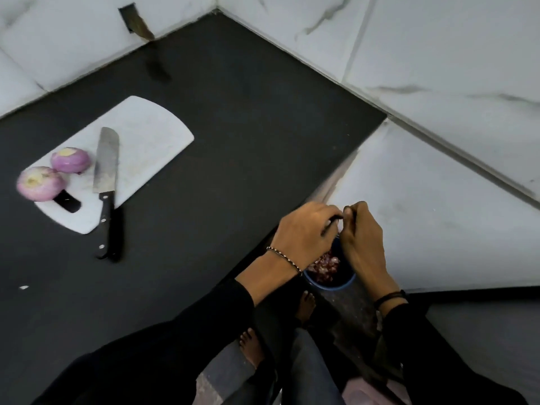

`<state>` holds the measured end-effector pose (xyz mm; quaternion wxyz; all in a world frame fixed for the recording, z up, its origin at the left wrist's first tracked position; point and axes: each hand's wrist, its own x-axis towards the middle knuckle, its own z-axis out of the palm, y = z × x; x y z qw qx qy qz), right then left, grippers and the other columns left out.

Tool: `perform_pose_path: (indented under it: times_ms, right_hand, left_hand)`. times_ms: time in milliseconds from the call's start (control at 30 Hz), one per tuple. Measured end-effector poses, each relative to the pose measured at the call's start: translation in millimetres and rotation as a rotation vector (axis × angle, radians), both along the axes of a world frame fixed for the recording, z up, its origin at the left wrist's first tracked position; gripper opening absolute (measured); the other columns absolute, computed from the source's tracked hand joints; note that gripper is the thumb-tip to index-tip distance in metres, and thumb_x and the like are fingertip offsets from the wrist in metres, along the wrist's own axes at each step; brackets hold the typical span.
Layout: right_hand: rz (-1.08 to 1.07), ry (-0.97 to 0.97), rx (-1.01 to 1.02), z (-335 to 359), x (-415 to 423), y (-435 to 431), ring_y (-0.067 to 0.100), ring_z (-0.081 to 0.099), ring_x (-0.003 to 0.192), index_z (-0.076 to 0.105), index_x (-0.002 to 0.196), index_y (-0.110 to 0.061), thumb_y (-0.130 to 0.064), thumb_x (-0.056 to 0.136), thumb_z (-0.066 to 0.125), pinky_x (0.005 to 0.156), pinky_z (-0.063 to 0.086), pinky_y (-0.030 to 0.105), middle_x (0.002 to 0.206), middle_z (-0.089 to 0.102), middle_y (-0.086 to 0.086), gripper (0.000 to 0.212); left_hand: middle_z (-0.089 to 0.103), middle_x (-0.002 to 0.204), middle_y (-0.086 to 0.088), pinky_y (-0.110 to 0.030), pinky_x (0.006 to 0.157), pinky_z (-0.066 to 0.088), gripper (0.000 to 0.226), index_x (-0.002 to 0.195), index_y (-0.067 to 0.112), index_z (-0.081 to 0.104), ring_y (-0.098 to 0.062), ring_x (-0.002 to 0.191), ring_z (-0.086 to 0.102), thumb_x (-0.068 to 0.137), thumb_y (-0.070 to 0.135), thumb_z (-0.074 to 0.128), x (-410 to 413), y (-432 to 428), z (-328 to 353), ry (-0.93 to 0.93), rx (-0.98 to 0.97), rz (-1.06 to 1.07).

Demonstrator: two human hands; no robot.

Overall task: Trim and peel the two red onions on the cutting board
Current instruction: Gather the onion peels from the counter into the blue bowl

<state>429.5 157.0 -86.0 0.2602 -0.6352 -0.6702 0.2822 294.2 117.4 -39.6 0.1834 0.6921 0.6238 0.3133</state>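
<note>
Two peeled, trimmed red onions lie side by side at the left end of the white cutting board (pixel 146 141): one (pixel 70 160) further back, the other (pixel 40 184) nearer the board's handle hole. A big knife (pixel 106 171) rests on the board beside them, its black handle sticking out over the counter. Both hands are far from the board, at the lower right. My left hand (pixel 304 232) and my right hand (pixel 361 238) meet fingertip to fingertip, fingers curled, above a blue bin (pixel 330 283) holding onion peels (pixel 324 266). I see nothing gripped in either hand.
The black counter (pixel 233 141) runs into a corner of white marble-look wall tiles (pixel 438 54). The bin stands on the floor below the counter edge, next to bare feet (pixel 305 305). A small white scrap (pixel 24 287) lies on the counter at the left.
</note>
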Motion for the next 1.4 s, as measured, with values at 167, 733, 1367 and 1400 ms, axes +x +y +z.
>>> perform_pose_path:
  times_ms: [167, 733, 1367, 1400]
  right_hand:
    - [0.001, -0.124, -0.176, -43, 35, 20, 0.032, 0.05, 0.069, 0.04, 0.087, -0.009, -0.03, 0.109, 0.035, 0.06, 0.03, 0.037, 0.075, 0.056, 0.011, 0.031]
    - [0.11, -0.448, -0.416, -154, 99, 94, 0.044, 0.065, 0.102, 0.072, 0.12, -0.012, 0.003, 0.089, 0.054, 0.081, 0.051, 0.045, 0.108, 0.073, 0.022, 0.038]
    - [0.069, -0.34, -0.368, -138, 81, 93, 0.039, 0.064, 0.099, 0.067, 0.111, -0.009, -0.007, 0.09, 0.06, 0.072, 0.049, 0.038, 0.109, 0.069, 0.017, 0.022]
    - [0.05, -0.317, -0.346, -131, 78, 89, 0.037, 0.064, 0.099, 0.067, 0.11, -0.01, -0.01, 0.091, 0.06, 0.071, 0.048, 0.037, 0.108, 0.069, 0.015, 0.02]
  left_hand:
    - [0.07, 0.105, -0.004, -0.043, 0.077, 0.055, 0.02, 0.109, 0.014, 0.069, -0.025, 0.099, 0.063, 0.094, 0.017, 0.055, 31, 15, -39, 0.025, -0.253, -0.043]
    - [0.069, 0.106, -0.02, -0.045, 0.088, 0.054, 0.019, 0.103, 0.002, 0.068, -0.035, 0.1, 0.065, 0.09, 0.003, 0.054, 71, 109, -180, -0.028, -0.811, 0.109]
    - [0.068, 0.113, -0.015, -0.038, 0.093, 0.051, 0.024, 0.116, 0.006, 0.063, -0.03, 0.106, 0.064, 0.092, 0.01, 0.061, 80, 106, -160, -0.113, -0.806, 0.085]
    - [0.068, 0.113, -0.015, -0.037, 0.093, 0.051, 0.025, 0.117, 0.006, 0.062, -0.03, 0.106, 0.064, 0.092, 0.01, 0.061, 80, 103, -152, -0.126, -0.793, 0.084]
